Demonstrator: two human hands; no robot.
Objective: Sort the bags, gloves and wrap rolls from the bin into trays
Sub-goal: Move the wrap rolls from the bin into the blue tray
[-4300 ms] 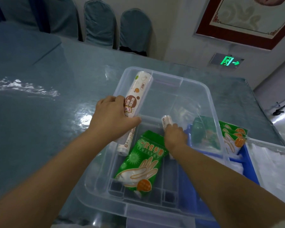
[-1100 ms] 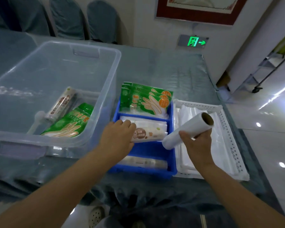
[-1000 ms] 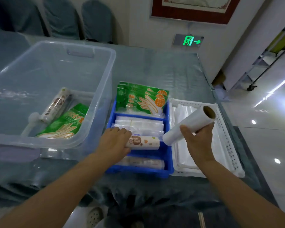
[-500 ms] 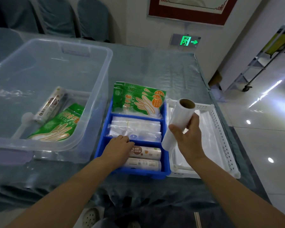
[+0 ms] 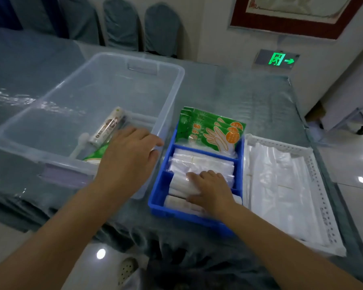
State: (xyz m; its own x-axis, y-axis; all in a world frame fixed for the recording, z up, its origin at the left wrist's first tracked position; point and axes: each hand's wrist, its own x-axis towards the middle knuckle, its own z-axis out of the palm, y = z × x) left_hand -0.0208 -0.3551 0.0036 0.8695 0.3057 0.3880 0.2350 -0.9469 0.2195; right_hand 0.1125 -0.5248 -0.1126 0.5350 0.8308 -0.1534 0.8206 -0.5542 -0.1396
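The clear bin (image 5: pixel 172 97) on the left holds a printed wrap roll (image 5: pixel 108 127), a thin white roll (image 5: pixel 80 144) and a green glove pack (image 5: pixel 95 154). My left hand (image 5: pixel 128 158) hovers over the bin's near right corner, fingers spread, holding nothing. To its right the blue tray (image 5: pixel 157 204) has green glove packs (image 5: pixel 210 130) at the back, clear bags (image 5: pixel 199 164) in the middle and rolls at the front. My right hand (image 5: pixel 212 190) presses a white wrap roll (image 5: pixel 181 184) into the front compartment. A white tray (image 5: pixel 321 197) further right holds white bags.
The table has a grey-blue cloth under clear plastic; its near edge runs just below the trays. Covered chairs stand against the far wall. A glossy floor lies to the right, with a metal rack at the far right edge.
My right hand has brought the white roll down from above the white tray into the blue tray's front compartment. My left hand has left the blue tray and moved up-left over the bin.
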